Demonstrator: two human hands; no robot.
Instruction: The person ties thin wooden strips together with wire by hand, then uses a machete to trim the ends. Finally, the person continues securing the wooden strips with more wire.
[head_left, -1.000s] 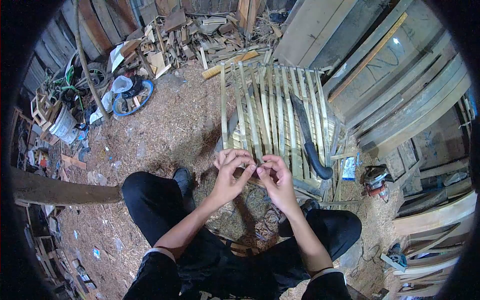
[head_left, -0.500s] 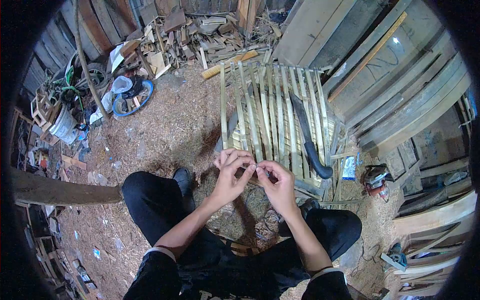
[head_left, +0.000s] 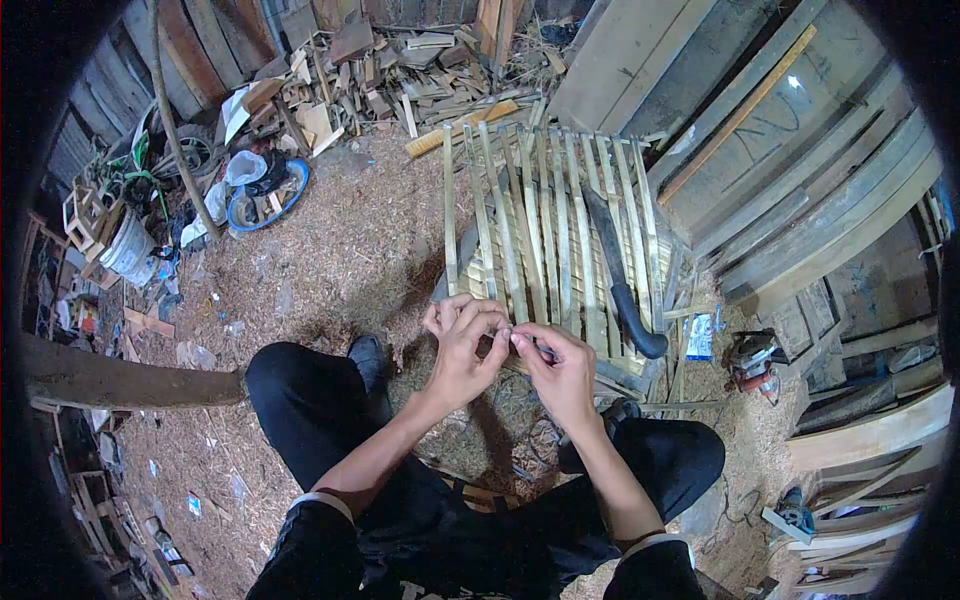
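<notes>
Slats (head_left: 561,230), pale, narrow, many: a spread lying ahead of the person's knees, the upper ones running lengthwise with a gap between each and the next, further strips showing beneath. Head view, the sole view: left hand (head_left: 465,345), bare, thumb and forefinger brought to a pinch, other fingers loosely bent; whether the pinch held anything could not be told. Right hand (head_left: 562,385), bare, thumb extended to the left fingertips, forefinger bent over, nearly closed; a small dark item (head_left: 546,352) showed between the two, its nature too small to tell. Latest change: the right forefinger had drawn in toward the left fingertips, so that both hands appeared occupied with one tiny spot, in front of the near edge of the slats. One long knife (head_left: 615,270), dark blade, black curved handle, lay across the slats on their right side, in neither hand. Surroundings, assorted: one red power tool (head_left: 755,365), on the floor (head_left: 330,270) to the right of the slats; one blue basin (head_left: 286,211), tilted, with scraps in it, well off to the left; one heap of wood offcuts (head_left: 400,85), at the far wall; shavings, plentiful, underfoot.
</notes>
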